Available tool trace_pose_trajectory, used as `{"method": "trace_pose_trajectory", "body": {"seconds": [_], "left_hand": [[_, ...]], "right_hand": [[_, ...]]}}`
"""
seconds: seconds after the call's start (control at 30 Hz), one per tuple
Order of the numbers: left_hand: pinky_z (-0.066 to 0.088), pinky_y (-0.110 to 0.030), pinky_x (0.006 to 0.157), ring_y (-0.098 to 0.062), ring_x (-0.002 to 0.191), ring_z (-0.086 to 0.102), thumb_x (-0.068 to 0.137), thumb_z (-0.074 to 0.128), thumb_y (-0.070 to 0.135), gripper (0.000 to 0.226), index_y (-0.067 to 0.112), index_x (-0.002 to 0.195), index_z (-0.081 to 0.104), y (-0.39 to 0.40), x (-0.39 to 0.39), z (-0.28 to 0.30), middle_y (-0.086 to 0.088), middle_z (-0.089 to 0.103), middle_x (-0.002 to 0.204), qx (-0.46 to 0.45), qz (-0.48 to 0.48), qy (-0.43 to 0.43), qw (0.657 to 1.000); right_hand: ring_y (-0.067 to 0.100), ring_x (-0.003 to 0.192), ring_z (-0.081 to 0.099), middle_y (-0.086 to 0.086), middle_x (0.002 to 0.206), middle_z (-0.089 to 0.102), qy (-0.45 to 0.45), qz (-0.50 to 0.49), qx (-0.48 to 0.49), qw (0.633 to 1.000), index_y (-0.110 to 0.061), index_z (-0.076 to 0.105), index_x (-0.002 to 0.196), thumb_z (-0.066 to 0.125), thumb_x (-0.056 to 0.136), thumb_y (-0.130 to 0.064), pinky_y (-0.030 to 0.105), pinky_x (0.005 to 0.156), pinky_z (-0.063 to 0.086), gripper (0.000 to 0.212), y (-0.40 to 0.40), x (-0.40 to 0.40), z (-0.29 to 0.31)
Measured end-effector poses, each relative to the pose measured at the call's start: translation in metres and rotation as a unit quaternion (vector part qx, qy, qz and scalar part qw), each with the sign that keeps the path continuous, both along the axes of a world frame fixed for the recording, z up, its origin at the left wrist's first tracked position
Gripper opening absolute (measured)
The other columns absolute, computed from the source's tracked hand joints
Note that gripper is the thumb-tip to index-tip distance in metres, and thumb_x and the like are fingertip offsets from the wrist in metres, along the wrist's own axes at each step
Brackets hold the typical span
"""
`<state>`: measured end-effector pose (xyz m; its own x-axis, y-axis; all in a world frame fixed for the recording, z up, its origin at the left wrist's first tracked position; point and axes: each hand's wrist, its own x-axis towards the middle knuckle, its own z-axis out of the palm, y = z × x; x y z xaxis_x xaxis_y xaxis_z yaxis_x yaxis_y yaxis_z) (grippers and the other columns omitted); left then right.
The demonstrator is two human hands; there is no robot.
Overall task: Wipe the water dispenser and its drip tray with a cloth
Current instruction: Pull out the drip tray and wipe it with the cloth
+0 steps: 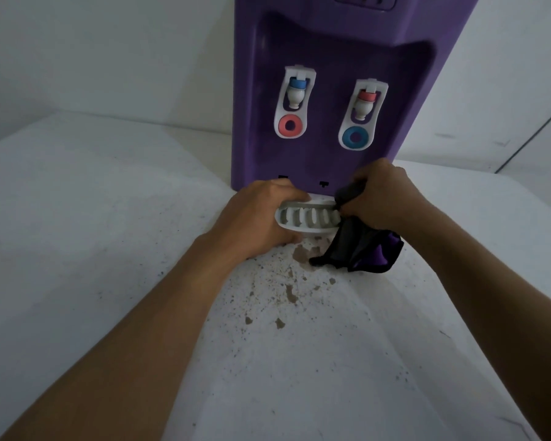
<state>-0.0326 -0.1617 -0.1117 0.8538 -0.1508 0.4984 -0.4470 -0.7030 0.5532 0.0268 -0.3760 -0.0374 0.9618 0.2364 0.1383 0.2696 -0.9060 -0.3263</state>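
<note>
A purple water dispenser (331, 74) stands upright at the back of a white surface, with two white taps on its front. Its white slotted drip tray (306, 218) lies just in front of the dispenser's base. My left hand (258, 218) grips the tray's left end. My right hand (382, 195) is closed on a dark cloth with a purple lining (363, 249), pressing it against the tray's right end. The cloth's loose part hangs down onto the surface.
The white surface (109, 218) carries brown stains and specks (287, 291) in front of the tray. White walls rise behind and to the right of the dispenser.
</note>
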Motion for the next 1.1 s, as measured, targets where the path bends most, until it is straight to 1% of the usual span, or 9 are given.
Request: {"method": "trace_pose_trajectory", "body": {"seconds": [0.17, 0.33, 0.43, 0.53, 0.67, 0.77, 0.9, 1.0, 1.1], "left_hand": [[0.06, -0.032, 0.078, -0.002, 0.092, 0.069, 0.067, 0.099, 0.038, 0.066, 0.027, 0.128, 0.075, -0.001, -0.002, 0.001, 0.017, 0.07, 0.107, 0.006, 0.009, -0.01, 1.0], [0.06, -0.036, 0.08, -0.004, 0.094, 0.069, 0.065, 0.1, 0.034, 0.069, 0.027, 0.128, 0.074, -0.001, -0.002, 0.002, 0.016, 0.071, 0.108, 0.005, 0.009, -0.001, 1.0], [0.06, -0.039, 0.083, -0.006, 0.096, 0.07, 0.065, 0.1, 0.031, 0.069, 0.025, 0.129, 0.074, 0.001, 0.001, 0.0, 0.015, 0.07, 0.109, -0.005, 0.002, 0.014, 1.0], [0.061, -0.039, 0.083, -0.005, 0.097, 0.07, 0.064, 0.1, 0.034, 0.07, 0.025, 0.129, 0.074, 0.002, 0.001, -0.002, 0.015, 0.07, 0.11, -0.008, 0.002, 0.019, 1.0], [0.061, -0.038, 0.085, -0.003, 0.097, 0.069, 0.064, 0.101, 0.033, 0.073, 0.026, 0.131, 0.073, 0.002, 0.001, -0.002, 0.016, 0.07, 0.111, -0.013, 0.003, 0.021, 1.0], [0.061, -0.038, 0.086, -0.002, 0.096, 0.069, 0.063, 0.101, 0.03, 0.073, 0.026, 0.13, 0.073, 0.003, 0.002, -0.004, 0.016, 0.07, 0.11, -0.024, 0.001, 0.034, 0.999], [0.061, -0.038, 0.087, -0.001, 0.099, 0.068, 0.062, 0.101, 0.031, 0.074, 0.027, 0.131, 0.072, 0.004, 0.002, -0.004, 0.017, 0.069, 0.111, -0.028, 0.0, 0.031, 0.999], [0.061, -0.039, 0.085, -0.002, 0.098, 0.068, 0.063, 0.101, 0.031, 0.074, 0.029, 0.13, 0.072, 0.003, 0.002, -0.005, 0.017, 0.069, 0.111, -0.028, -0.001, 0.03, 0.999], [0.061, -0.039, 0.084, -0.002, 0.097, 0.068, 0.063, 0.101, 0.031, 0.074, 0.029, 0.13, 0.072, 0.003, 0.002, -0.005, 0.018, 0.069, 0.111, -0.023, 0.003, 0.027, 0.999]], "right_hand": [[0.017, 0.073, 0.063, 0.007, 0.086, 0.071, 0.033, 0.047, -0.068, 0.996, -0.013, 0.076, 0.093, 0.085, 0.079, -0.025, 0.025, 0.059, 0.053, 0.02, -0.009, -0.003, 0.001], [0.021, 0.067, 0.065, 0.008, 0.073, 0.069, 0.072, 0.044, -0.057, 0.995, -0.01, 0.072, 0.081, 0.081, 0.077, -0.025, 0.027, 0.052, 0.047, 0.018, -0.006, 0.002, 0.008], [0.021, 0.07, 0.064, 0.009, 0.078, 0.067, 0.036, -0.001, -0.007, 0.999, -0.009, 0.068, 0.088, 0.078, 0.08, -0.026, 0.029, 0.053, 0.05, 0.021, 0.0, 0.005, 0.0], [0.019, 0.067, 0.063, 0.008, 0.078, 0.068, 0.002, 0.0, 0.007, 1.0, -0.009, 0.07, 0.087, 0.077, 0.082, -0.023, 0.029, 0.057, 0.055, 0.017, 0.0, 0.001, -0.009], [0.024, 0.078, 0.067, 0.009, 0.085, 0.072, 0.064, 0.04, -0.019, 0.997, -0.009, 0.071, 0.088, 0.081, 0.08, -0.024, 0.038, 0.07, 0.061, 0.019, -0.008, -0.003, 0.002], [0.021, 0.075, 0.067, 0.004, 0.08, 0.071, 0.096, 0.049, -0.039, 0.993, -0.016, 0.072, 0.081, 0.084, 0.075, -0.027, 0.027, 0.058, 0.051, 0.017, -0.018, -0.01, 0.012], [0.013, 0.069, 0.071, -0.007, 0.07, 0.074, 0.114, -0.001, 0.079, 0.99, -0.035, 0.078, 0.074, 0.088, 0.072, -0.029, 0.021, 0.055, 0.051, 0.011, -0.049, -0.012, 0.021], [0.018, 0.066, 0.072, -0.003, 0.069, 0.075, 0.107, -0.049, 0.183, 0.976, -0.03, 0.079, 0.078, 0.089, 0.074, -0.029, 0.024, 0.047, 0.053, 0.011, -0.067, -0.01, 0.021], [0.016, 0.062, 0.073, -0.002, 0.071, 0.076, 0.126, -0.049, 0.198, 0.971, -0.027, 0.08, 0.084, 0.087, 0.075, -0.029, 0.022, 0.046, 0.053, 0.012, -0.068, -0.01, 0.018]]}}
